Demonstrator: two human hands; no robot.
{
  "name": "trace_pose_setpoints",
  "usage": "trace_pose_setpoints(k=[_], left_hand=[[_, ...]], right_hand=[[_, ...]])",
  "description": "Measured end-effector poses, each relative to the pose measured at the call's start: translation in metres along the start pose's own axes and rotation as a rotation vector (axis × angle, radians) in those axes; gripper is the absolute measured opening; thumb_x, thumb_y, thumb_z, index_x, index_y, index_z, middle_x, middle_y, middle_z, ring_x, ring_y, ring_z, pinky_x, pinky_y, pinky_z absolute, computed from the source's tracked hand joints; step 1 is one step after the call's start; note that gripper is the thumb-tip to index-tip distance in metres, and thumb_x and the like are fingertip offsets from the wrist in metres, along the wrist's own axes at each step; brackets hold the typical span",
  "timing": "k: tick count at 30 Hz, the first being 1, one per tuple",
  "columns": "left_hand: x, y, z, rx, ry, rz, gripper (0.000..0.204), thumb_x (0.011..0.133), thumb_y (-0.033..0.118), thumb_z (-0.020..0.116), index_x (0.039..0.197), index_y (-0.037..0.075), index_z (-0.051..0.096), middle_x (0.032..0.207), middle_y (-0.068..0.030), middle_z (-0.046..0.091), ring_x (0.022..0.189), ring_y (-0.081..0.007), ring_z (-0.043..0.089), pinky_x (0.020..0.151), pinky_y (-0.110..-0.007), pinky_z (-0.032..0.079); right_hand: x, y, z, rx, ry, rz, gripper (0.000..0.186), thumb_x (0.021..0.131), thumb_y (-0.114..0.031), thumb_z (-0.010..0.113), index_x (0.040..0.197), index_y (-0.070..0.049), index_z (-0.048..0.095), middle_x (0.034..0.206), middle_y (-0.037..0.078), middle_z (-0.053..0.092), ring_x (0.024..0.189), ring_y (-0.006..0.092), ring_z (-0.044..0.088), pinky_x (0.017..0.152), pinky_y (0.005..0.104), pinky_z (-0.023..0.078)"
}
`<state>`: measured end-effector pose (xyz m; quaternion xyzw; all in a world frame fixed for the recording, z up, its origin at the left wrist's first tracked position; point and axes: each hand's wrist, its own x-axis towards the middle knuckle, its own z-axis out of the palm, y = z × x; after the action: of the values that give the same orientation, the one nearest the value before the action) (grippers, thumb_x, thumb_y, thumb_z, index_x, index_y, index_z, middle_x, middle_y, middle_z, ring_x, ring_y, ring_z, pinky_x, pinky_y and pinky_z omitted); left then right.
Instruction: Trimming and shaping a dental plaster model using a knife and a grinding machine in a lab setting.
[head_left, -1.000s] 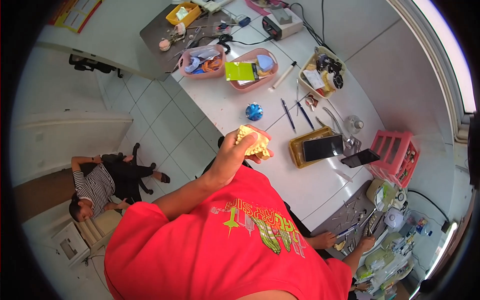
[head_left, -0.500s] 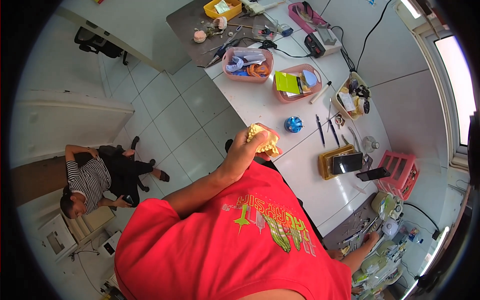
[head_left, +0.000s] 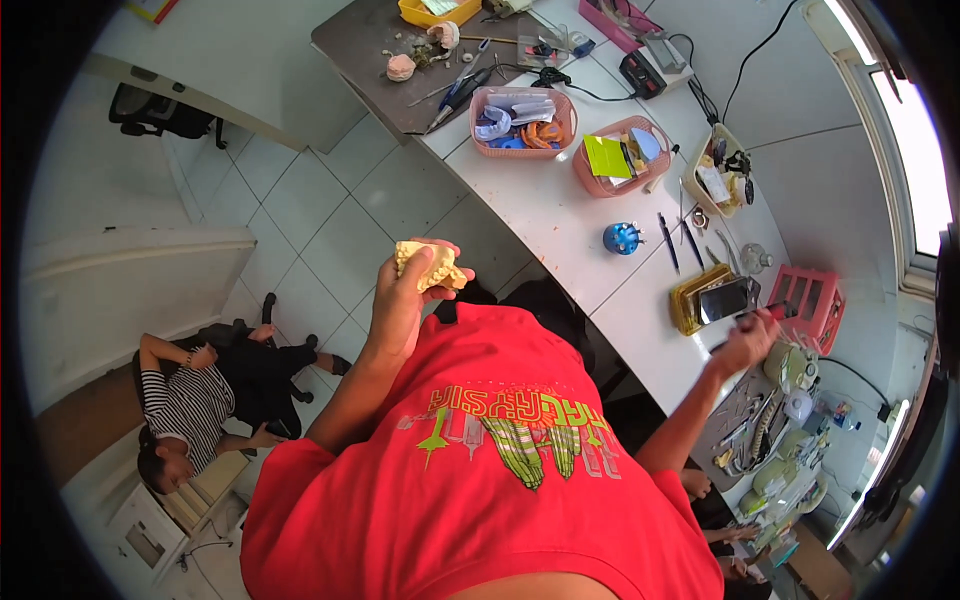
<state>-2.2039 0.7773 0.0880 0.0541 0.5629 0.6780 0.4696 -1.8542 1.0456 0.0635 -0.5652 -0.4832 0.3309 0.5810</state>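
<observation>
In my left hand (head_left: 398, 302) is a yellow dental cast (head_left: 432, 266) with a row of moulded teeth. My thumb presses on its face, and the fingers wrap behind it. The cast is above the floor, just left of the table's near edge. My right hand (head_left: 745, 348) reaches over the right part of the table, beside a dark, flat, phone-like thing (head_left: 782, 311). Its fingers are blurred and partly overlap that thing, so a grip cannot be made out. Next to it, a second dark-screened phone (head_left: 725, 299) lies on a gold-coloured tray (head_left: 686, 315).
Along the white table (head_left: 530, 215) stand pink baskets (head_left: 523, 153), a blue round holder (head_left: 622, 238), pens (head_left: 668, 242) and a cream basket (head_left: 730, 200). A red plastic rack (head_left: 815, 310) is at right. Another person (head_left: 200, 405) sits at left; other hands (head_left: 696, 484) work at lower right.
My left hand has moved left with the cast, away from the table. My right hand has come up from the tools at lower right to the phone-like thing. The view has shifted.
</observation>
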Motion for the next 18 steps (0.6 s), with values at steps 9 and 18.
trace_pose_setpoints(k=[9, 18], left_hand=[[0.032, 0.017, -0.027, 0.011, 0.039, -0.052, 0.029, 0.097, 0.027, 0.047, 0.108, 0.001, 0.055, 0.105, -0.0116, 0.062, 0.089, -0.0217, 0.067, 0.065, -0.024, 0.051], [0.089, 0.047, -0.034, 0.065, -0.022, -0.171, 0.033, 0.098, 0.031, 0.045, 0.108, 0.002, 0.055, 0.107, -0.0113, 0.062, 0.092, -0.0229, 0.067, 0.067, -0.024, 0.049]], right_hand=[[-0.130, 0.001, 0.143, -0.338, -0.668, 0.130, 0.042, 0.089, -0.027, 0.068, 0.062, -0.004, 0.047, 0.055, -0.006, 0.038, 0.052, 0.0044, 0.031, 0.047, 0.0231, 0.025], [-0.142, -0.007, 0.235, -0.395, -0.854, 0.108, 0.024, 0.083, -0.019, 0.071, 0.077, 0.001, 0.059, 0.057, 0.003, 0.052, 0.050, 0.0080, 0.039, 0.047, 0.0256, 0.034]])
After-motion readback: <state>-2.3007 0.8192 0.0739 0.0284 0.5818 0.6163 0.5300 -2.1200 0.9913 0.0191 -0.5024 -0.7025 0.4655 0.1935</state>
